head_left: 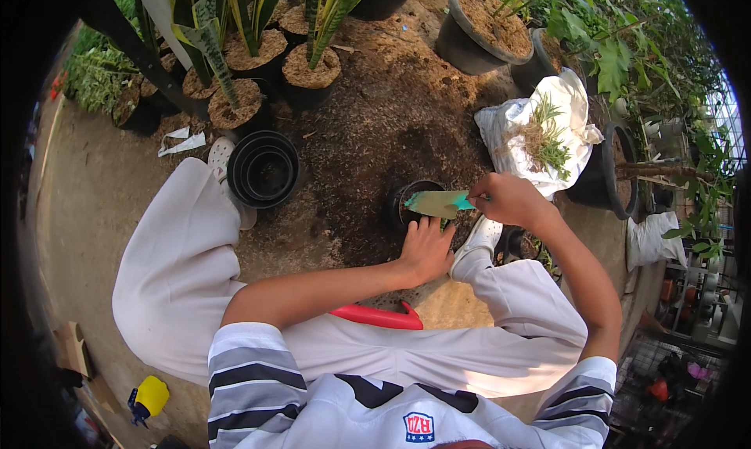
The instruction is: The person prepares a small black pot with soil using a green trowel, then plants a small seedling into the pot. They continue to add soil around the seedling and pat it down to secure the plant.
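Note:
My right hand point(508, 199) is closed on the handle end of a turquoise trowel point(438, 203), whose blade is coated with pale soil. The blade points left over a small black pot point(397, 206) on the ground. Just below the blade, my left hand point(428, 249) reaches to the near side of this pot, fingers stretched out and slightly apart. The fingertips are at the pot's near rim; whether they press on it is hard to tell. A bit of green shows beside them, partly covered by the trowel. The pot's contents are mostly hidden.
Nested empty black pots point(263, 170) stand by my left foot. Right of the work lies a white sack point(540, 132) topped with uprooted plants. Potted snake plants point(311, 70) crowd the far left. A red curved object point(379, 317) lies before me; a yellow bottle point(150, 396) lies lower left.

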Available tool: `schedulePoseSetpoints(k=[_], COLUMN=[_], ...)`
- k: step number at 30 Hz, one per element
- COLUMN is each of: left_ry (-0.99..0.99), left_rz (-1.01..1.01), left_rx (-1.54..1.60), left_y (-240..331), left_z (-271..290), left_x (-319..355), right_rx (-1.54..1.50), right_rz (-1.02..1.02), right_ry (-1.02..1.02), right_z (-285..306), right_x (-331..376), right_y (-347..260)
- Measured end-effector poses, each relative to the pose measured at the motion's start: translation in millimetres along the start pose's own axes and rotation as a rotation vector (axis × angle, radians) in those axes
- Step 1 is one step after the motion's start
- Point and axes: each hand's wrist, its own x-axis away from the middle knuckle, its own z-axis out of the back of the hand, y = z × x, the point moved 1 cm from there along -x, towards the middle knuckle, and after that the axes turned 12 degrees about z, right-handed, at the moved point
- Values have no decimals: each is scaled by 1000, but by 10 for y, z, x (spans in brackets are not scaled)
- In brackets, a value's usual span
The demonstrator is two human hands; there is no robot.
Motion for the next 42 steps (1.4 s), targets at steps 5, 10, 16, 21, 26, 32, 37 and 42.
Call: schedulePoseSetpoints(k=[5,10,16,21,26,32,37,42], left_ry=[23,35,-5,-35,-36,28,-15,8], left_rz=[-3,-9,11,22,15,-1,-10,-5], left_rx=[-4,-7,9,19,24,4,2,4], left_y=[-6,-39,-9,27,22,-15,41,-7], left_z=[-8,-14,33,75,50,15,23,19], left_x=[8,14,-25,-16,4,32,12,54], right_rx=[9,3,-153,-165,-151,-52,-87,19], right_rz=[-11,-88,-144,-165,-185,-160,-107,-99], right_ry=[9,53,38,-25,-18,44,57,35], right_z=[-12,68,-104,-116,-110,38,-208,87], right_x=[52,154,208,219,250,269,264,230], right_y=[-23,-67,110,233,142,-26,194,-90])
